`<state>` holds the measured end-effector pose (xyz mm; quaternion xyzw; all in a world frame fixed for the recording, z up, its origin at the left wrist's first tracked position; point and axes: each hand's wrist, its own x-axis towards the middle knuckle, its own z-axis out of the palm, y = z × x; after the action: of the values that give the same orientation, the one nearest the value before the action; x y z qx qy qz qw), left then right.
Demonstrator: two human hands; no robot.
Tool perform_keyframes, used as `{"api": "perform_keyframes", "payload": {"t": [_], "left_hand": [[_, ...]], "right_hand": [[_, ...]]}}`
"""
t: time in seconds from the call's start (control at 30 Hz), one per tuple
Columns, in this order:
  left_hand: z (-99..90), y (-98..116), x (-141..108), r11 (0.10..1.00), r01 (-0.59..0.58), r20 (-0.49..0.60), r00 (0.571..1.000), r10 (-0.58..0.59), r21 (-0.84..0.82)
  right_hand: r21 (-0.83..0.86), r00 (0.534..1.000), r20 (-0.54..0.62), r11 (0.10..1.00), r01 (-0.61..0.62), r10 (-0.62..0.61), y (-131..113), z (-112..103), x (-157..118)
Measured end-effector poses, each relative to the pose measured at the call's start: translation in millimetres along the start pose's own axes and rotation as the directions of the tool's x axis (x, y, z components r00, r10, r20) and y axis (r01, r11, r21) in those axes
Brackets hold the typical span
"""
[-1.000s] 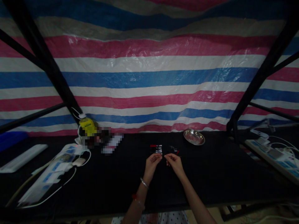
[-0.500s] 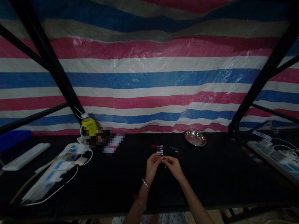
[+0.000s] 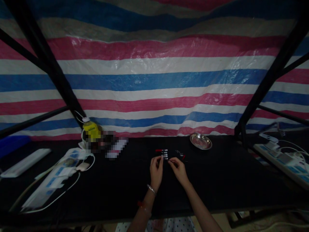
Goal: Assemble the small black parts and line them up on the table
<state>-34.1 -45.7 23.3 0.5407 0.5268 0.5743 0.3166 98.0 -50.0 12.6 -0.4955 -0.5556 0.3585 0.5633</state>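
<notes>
My left hand (image 3: pixel 156 170), with a bangle on its wrist, is closed, its thumb and fingertips together at the near side of a small row of silver metal cylinders (image 3: pixel 165 157). Just to its right, my right hand (image 3: pixel 178 170) is pinched, its fingertips close to the same row. Whatever either pinch holds is too small and dark to make out. Behind the row lies a short red and silver piece (image 3: pixel 161 150). Several small dark and silver bits lie right of it, with a red-tipped piece (image 3: pixel 183 157) among them.
A round metal dish (image 3: pixel 201 141) stands at the back right of the black table (image 3: pixel 108 190). On the left are power strips with cables (image 3: pixel 55 178), a yellow bottle (image 3: pixel 92 130) and a blurred-out patch. More plugs and cables (image 3: pixel 286 159) lie far right. A striped sheet (image 3: pixel 154 80) hangs behind.
My hands were together at the fingertips and have now moved apart, leaving a small gap between them. More of the silver cylinders shows. The view has shifted slightly.
</notes>
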Motion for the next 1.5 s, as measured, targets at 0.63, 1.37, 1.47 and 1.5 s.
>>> {"api": "perform_keyframes", "payload": {"t": [0.63, 1.37, 1.47, 1.5], "left_hand": [[-10.5, -10, 3, 0.866, 0.193, -0.239, 0.967, -0.089, 0.460], [-9.0, -26, 11, 0.962, 0.070, -0.292, 0.945, -0.149, -0.264], [-9.5, -26, 12, 0.967, 0.066, -0.325, 0.934, -0.146, -0.245], [-9.8, -27, 12, 0.968, 0.066, -0.338, 0.929, -0.148, -0.241]], "right_hand": [[-0.098, 0.999, -0.039, 0.995, 0.016, -0.020, 7, 12, 2], [-0.037, 1.000, -0.015, 0.999, 0.003, -0.004, 0, 12, -1], [-0.022, 0.999, -0.039, 1.000, 0.005, -0.006, 0, 12, -1], [-0.022, 0.999, -0.045, 1.000, 0.006, -0.007, 1, 12, -1]]}}
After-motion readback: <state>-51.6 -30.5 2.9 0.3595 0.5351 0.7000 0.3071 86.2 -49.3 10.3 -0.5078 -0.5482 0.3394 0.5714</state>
